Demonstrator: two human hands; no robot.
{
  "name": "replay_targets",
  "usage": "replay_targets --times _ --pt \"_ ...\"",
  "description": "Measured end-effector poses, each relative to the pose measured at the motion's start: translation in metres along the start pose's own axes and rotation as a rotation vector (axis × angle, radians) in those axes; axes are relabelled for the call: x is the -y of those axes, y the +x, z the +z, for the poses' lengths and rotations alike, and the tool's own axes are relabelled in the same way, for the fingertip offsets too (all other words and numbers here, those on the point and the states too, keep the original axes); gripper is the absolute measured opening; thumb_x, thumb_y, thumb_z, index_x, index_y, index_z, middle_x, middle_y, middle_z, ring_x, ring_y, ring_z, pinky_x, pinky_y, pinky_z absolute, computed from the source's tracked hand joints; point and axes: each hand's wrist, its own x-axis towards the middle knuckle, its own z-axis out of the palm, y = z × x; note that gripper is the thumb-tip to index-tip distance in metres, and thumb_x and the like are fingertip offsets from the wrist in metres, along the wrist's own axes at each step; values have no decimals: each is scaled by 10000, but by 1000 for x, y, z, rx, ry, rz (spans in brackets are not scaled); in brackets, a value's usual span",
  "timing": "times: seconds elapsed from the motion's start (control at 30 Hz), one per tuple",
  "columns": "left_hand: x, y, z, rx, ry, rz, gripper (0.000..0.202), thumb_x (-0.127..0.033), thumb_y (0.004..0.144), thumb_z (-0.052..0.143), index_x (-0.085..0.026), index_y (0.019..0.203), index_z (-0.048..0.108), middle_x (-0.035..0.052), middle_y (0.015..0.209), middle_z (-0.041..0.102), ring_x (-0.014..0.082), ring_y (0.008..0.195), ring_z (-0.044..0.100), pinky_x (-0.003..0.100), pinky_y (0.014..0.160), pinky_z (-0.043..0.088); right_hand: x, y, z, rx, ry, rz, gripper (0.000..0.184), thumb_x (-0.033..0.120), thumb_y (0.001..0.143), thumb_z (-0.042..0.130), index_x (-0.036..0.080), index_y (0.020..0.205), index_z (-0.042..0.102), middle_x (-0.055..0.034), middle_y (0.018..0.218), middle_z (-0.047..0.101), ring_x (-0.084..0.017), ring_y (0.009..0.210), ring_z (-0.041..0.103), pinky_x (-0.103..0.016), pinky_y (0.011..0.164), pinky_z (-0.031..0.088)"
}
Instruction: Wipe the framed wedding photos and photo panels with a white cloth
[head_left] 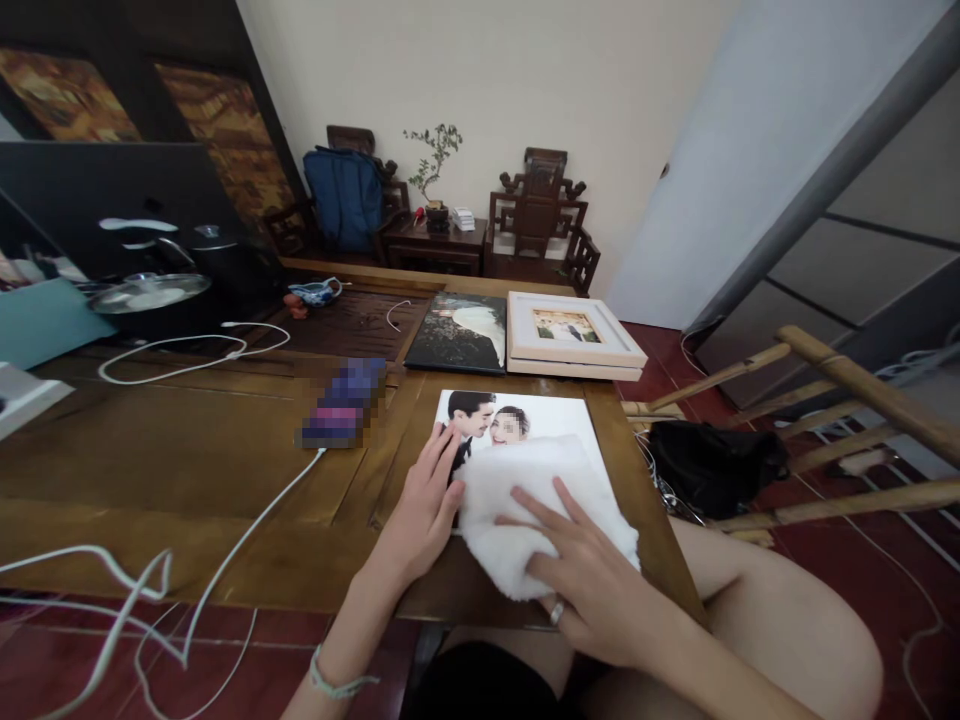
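The left hand lies flat and relaxed, its fingertips resting on the 9 o'clock edge of a portrait print and clasping nothing. The right hand is splayed over a fluffy white cloth, fingers pressing it down rather than clenched; whether the thumb also pinches a fold underneath cannot be told. The print lies flat near the 6 o'clock edge of the wooden tabletop, the cloth hiding its lower part and overhanging it toward 4 o'clock. The step in hand looks to be wiping the print's face, one hand bracing while the other rubs. The next move seems to call for light, even pressure, with the cloth sliding toward the uncovered 12 o'clock strip and the bracing fingers lifting clear of their own edge so that it can be wiped too. Just beyond, at 12 o'clock, lies a dark photo panel, and at 1 o'clock a pale picture frame, perhaps two stacked; both leave little room for a long stroke that way. A phone sits at 10 o'clock, well apart from the cloth. Farther out at 10 o'clock stands a glass-lidded pot; at 3 o'clock, off the tabletop, a bamboo chair holds a black bag.
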Motion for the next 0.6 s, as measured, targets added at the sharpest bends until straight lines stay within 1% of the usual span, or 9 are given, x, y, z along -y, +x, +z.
replay_targets --times 0.07,0.13,0.2,0.3,0.4,0.47,0.53,0.6 --pt "0 1 3 17 76 -8 505 -358 984 270 -239 1469 199 107 1535 253 256 1428 169 515 1111 245 -13 -2 -2 -45 -30 55 382 51 709 462 201 1023 620 -83 1425 445 -238 1405 188 -585 1130 35" --pt "2 2 6 14 139 7 486 -325 981 299 -212 1452 251 130 1512 301 256 1417 211 511 1096 277 -30 6 -4 -94 -68 115 389 49 711 452 195 1032 617 -109 1407 463 -243 1396 219 -590 1123 49" --pt "4 3 9 0 180 34 467 -288 977 315 -195 1434 293 140 1490 343 250 1405 250 496 1085 303 -46 23 -7 -135 -97 175 383 67 745 445 188 1070 609 -128 1354 513 -249 1391 231 -594 1114 62" --pt "7 3 10 -23 199 59 456 -249 965 342 -197 1418 329 139 1476 369 249 1388 295 487 1073 331 -63 65 -11 -181 -84 229 354 123 832 419 189 1139 582 -128 1319 542 -259 1387 236 -607 1095 92" --pt "8 2 10 -33 192 69 452 -235 954 365 -205 1405 358 134 1473 375 254 1379 314 489 1069 342 -66 110 -13 -186 -29 201 331 174 890 398 210 1175 562 -107 1343 524 -269 1365 283 -624 1071 121" --pt "9 2 9 -35 181 72 452 -227 950 372 -204 1401 366 131 1471 379 253 1376 319 488 1072 342 -62 132 -11 -182 -10 160 316 211 917 388 214 1182 560 -100 1330 537 -260 1350 315 -606 1075 127" --pt "10 2 8 -41 169 70 454 -222 947 379 -207 1401 368 128 1466 388 253 1373 327 489 1074 342 -57 142 -9 -182 -8 133 309 234 933 380 215 1181 563 -98 1318 548 -245 1347 322 -575 1088 125" --pt "11 2 8 -45 160 67 454 -221 947 384 -215 1400 369 124 1466 389 251 1371 330 490 1077 340 -55 138 -9 -193 -1 123 302 236 932 383 215 1169 569 -90 1317 550 -241 1329 351 -555 1098 116"
